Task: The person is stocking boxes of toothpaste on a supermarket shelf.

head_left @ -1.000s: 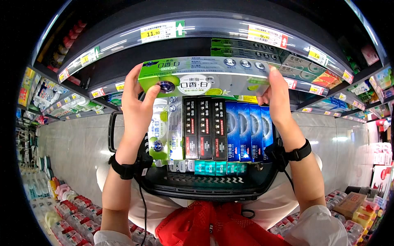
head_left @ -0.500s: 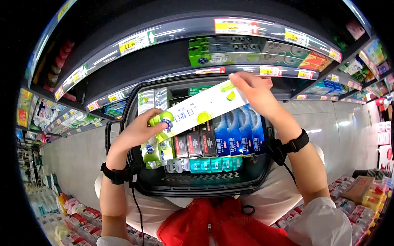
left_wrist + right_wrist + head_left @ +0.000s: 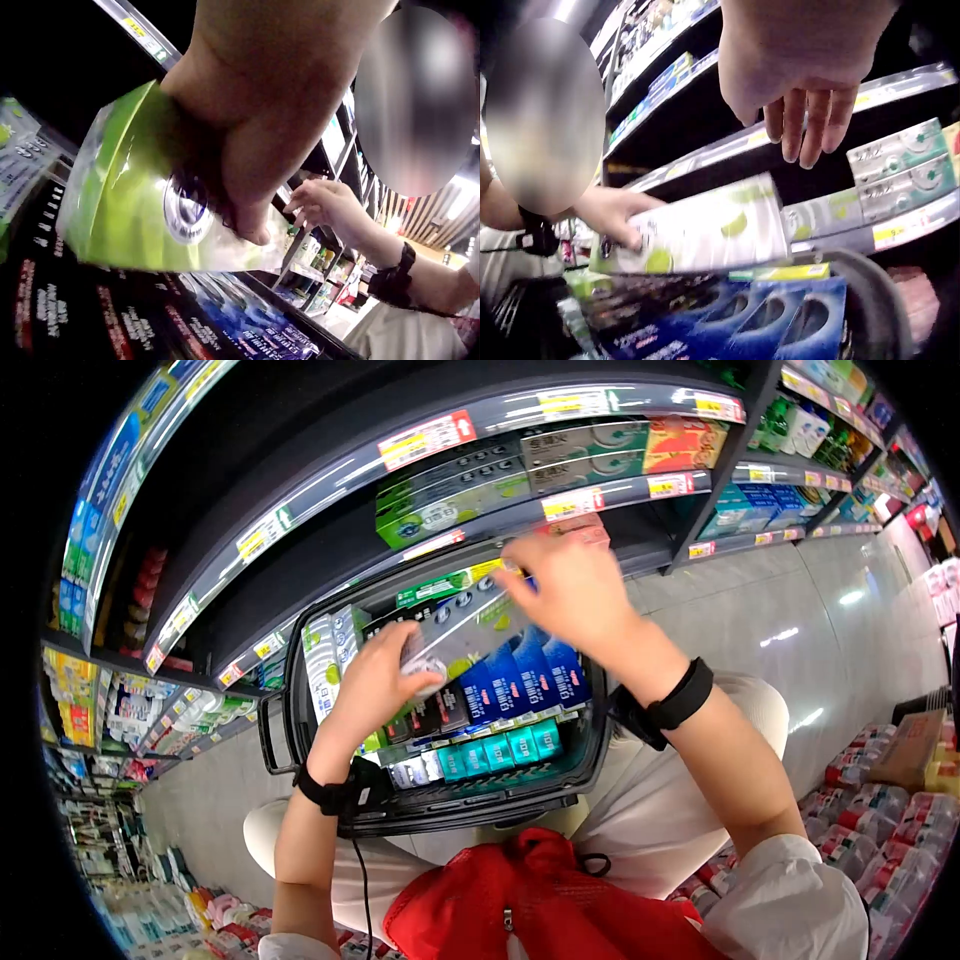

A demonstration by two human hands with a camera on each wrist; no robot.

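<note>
A long white and green toothpaste box [image 3: 465,630] is tilted over a black basket [image 3: 450,822] of packed boxes. My left hand [image 3: 368,685] grips its left end, thumb on the front face; the left wrist view shows the green end of the box [image 3: 135,195] under that hand [image 3: 262,127]. Past the box's right end, my right hand [image 3: 575,595] is off it, fingers loosely extended, as the right wrist view shows with the hand [image 3: 802,82] above the box [image 3: 712,225]. Below lie blue boxes [image 3: 515,685], black boxes [image 3: 440,710] and small teal boxes [image 3: 500,750].
Beyond the basket, a shelf holds stacked green and silver boxes [image 3: 450,495], with price labels along its edge [image 3: 425,440]. Wrapped bottle packs [image 3: 870,810] and a cardboard carton [image 3: 908,748] stand at the lower right. Tiled floor [image 3: 770,610] shows right of the basket.
The long box came down from in front of the shelf to over the basket and tilted. My right hand let go of its right end. The view has turned toward the right.
</note>
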